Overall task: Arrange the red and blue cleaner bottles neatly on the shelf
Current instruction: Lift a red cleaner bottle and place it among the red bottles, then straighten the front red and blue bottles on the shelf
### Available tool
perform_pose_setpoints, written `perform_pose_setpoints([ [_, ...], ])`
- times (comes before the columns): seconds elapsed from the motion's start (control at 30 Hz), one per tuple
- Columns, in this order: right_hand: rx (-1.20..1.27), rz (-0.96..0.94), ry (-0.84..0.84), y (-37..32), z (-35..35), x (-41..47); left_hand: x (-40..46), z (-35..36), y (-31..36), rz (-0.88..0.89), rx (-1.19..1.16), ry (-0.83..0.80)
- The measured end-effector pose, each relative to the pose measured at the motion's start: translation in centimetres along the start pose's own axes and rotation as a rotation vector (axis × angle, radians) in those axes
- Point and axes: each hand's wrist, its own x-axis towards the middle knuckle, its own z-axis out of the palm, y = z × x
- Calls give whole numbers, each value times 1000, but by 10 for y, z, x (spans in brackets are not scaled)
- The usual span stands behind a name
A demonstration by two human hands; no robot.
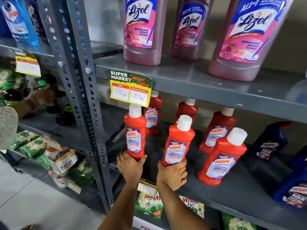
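On the grey middle shelf (232, 195) stand several red Harpic bottles with white caps. My left hand (128, 166) grips the base of one red bottle (134, 131) at the shelf's left front. My right hand (172, 174) grips the base of a second red bottle (180, 141) beside it. A third red bottle (222, 156) stands free to the right, and others (216, 130) stand behind. Dark blue Harpic bottles (269, 141) sit at the shelf's right end, one near the front edge (294, 191).
Large pink Lizol bottles (142, 30) stand on the shelf above, with a price tag (130, 87) hanging from its edge. Another person's hand (41, 97) reaches into the left rack. Detergent packets (149, 206) fill the shelf below. A perforated steel upright (84, 97) borders the left.
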Motion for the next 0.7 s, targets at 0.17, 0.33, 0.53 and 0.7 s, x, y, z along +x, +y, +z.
perform_pose_setpoints([
  [0.17, 7, 2, -8, 1, 0, 1, 1, 2, -2, 11, 44, -20],
  [0.33, 27, 0, -34, 1, -2, -1, 2, 0, -2, 2, 61, -70],
  [0.53, 278, -51, -109, 25, -26, -7, -27, -10, -4, 7, 18, -56],
  [0.7, 461, -66, 3, 99, -62, 4, -118, -7, 15, 126, -135, -10],
])
